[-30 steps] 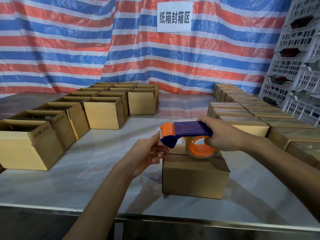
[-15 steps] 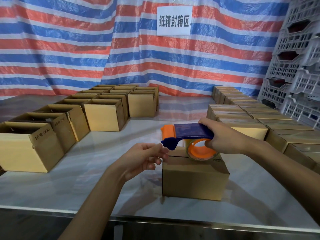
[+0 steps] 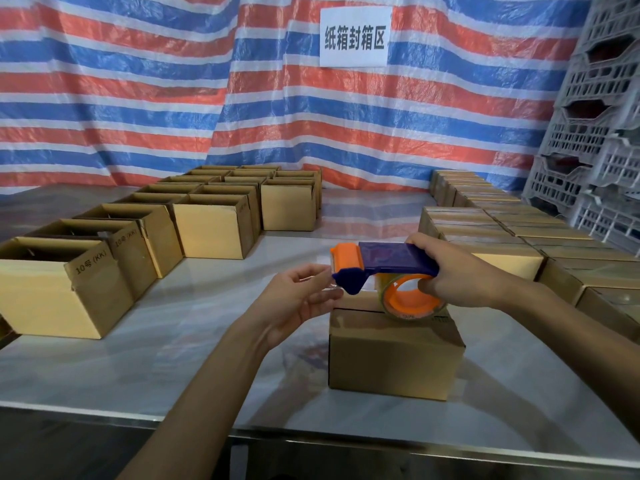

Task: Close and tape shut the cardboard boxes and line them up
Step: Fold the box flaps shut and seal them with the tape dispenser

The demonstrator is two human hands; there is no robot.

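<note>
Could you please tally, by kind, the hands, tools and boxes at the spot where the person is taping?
Tape dispenser: 1
Closed cardboard box: 1
Hands: 2 (left hand, right hand)
Total: 4

Rear wall is covered by a striped tarpaulin (image 3: pixel 138 98) in red, blue and white bands, hung in loose folds. A white paper sign (image 3: pixel 355 36), printed with five dark characters, is fixed high on it. To the right of the sign, grey perforated plastic crates (image 3: pixel 588 98) are stacked in a column that is cut off by the top of the frame. Below the sign, a pale, glossy, marble-patterned surface (image 3: pixel 207 323) is spread wide, and the tarpaulin's colours are faintly mirrored in it. A dull metal edge (image 3: pixel 415 448) is noted along its near side. Light is soft and even, and shadows are weak.
</note>
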